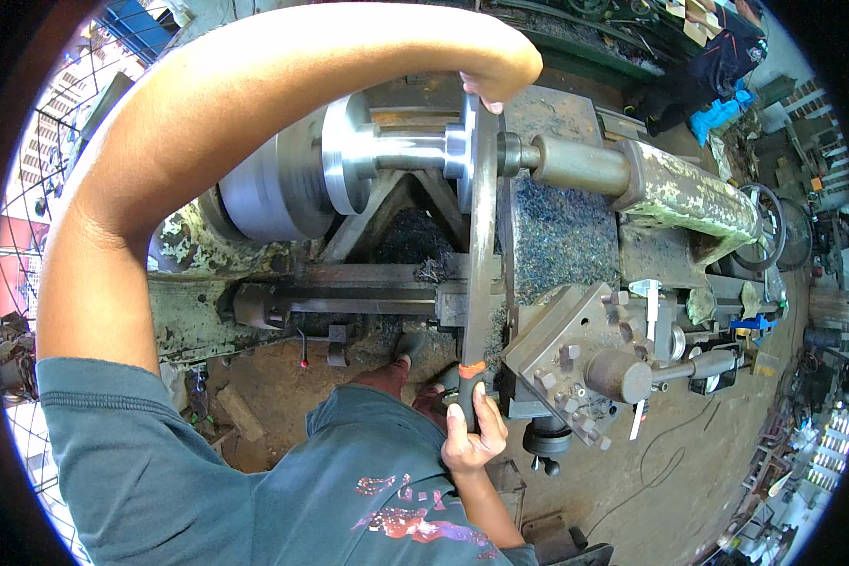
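A long flat file (pixel 482 236) lies across the lathe, pointing away from me. My right hand (pixel 474 436) is closed round its black and orange handle (pixel 470 394), near my body. My left arm arches over the machine, and my left hand (pixel 502 74) grips the file's far end; most of its fingers are hidden. Under the blade is the right-hand flange (pixel 465 156) of a shiny steel workpiece (pixel 410 153), and the file appears to rest against its edge. To the left, the workpiece meets a wide bright chuck (pixel 272 179); to the right, the tailstock (pixel 689 193) supports it.
Right of the file stands a square tool post (pixel 561 354) with bolts and a handle, a caliper (pixel 651 311) beside it. Metal chips (pixel 566 231) cover the bed. A lever with a red knob (pixel 304 362) sticks out low. Another person (pixel 717 71) is at the far right.
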`<state>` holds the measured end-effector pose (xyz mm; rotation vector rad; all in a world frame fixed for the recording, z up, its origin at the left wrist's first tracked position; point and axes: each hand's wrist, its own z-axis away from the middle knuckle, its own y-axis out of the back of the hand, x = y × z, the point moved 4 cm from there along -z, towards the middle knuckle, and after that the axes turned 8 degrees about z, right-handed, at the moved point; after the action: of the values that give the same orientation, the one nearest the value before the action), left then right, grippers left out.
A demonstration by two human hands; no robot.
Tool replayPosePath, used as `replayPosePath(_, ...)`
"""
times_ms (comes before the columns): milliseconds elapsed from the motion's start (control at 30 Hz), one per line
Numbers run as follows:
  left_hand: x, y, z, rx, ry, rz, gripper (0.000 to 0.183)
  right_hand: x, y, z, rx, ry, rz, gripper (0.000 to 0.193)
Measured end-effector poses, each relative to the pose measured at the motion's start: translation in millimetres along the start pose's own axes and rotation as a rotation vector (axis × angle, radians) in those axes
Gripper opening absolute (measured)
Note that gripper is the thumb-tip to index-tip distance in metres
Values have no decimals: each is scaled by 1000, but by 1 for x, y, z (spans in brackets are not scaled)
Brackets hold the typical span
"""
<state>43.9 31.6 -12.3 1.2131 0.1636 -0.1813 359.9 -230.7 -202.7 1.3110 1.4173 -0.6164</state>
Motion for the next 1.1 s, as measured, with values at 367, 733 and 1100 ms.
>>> replayPosePath(367, -51, -11, -24, 279, -16, 202, 46, -11, -9, -27, -28, 2, 56, 49)
replayPosePath(733, -63, 16, -34, 187, -50, 168, 43, -23, -23, -66, -15, -88, 65, 45)
replayPosePath(1100, -13, -1, -25, -203, -217, -289, 46, -11, 18, 5, -3, -22, 35, 46)
